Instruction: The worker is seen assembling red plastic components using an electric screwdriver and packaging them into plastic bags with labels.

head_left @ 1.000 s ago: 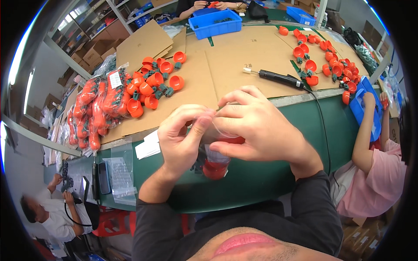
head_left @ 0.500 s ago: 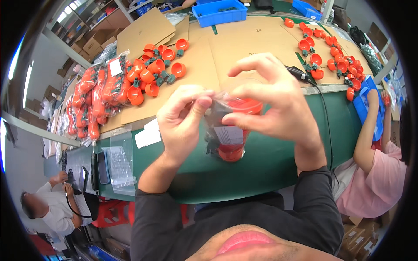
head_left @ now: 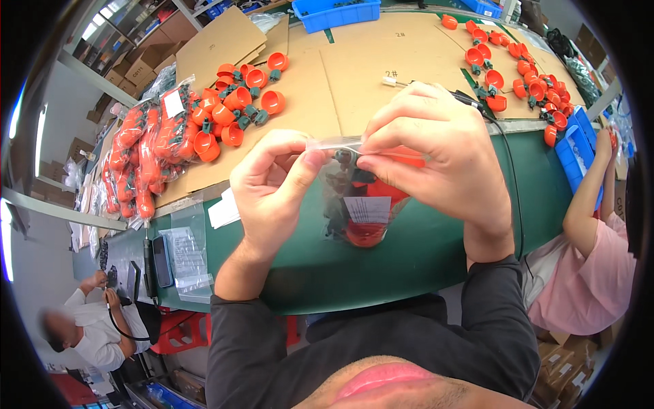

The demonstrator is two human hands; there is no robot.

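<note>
A clear plastic bag (head_left: 335, 184) hangs over the green bench, its top edge stretched between my two hands. Inside are orange cups (head_left: 373, 232) with dark green fittings, and a white printed label (head_left: 368, 209) shows on the front. My left hand (head_left: 272, 177) pinches the bag's left top corner between thumb and forefinger. Gripping the right part of the same edge is my right hand (head_left: 429, 150), its thumb and fingers pressed together. The fingers of my right hand hide part of the bag's upper right side.
Filled bags of orange cups (head_left: 146, 146) are piled at the left, beside loose orange cups (head_left: 238, 99) on cardboard. More loose cups (head_left: 535, 88) lie at the right. A black cable (head_left: 514, 184) crosses the bench (head_left: 293, 279). A phone (head_left: 162, 261) lies left; a person in pink (head_left: 579, 273) sits right.
My right hand has closed from a spread pose onto the bag's top edge. The edge is now pulled straight between both hands, and my left hand has shifted slightly left.
</note>
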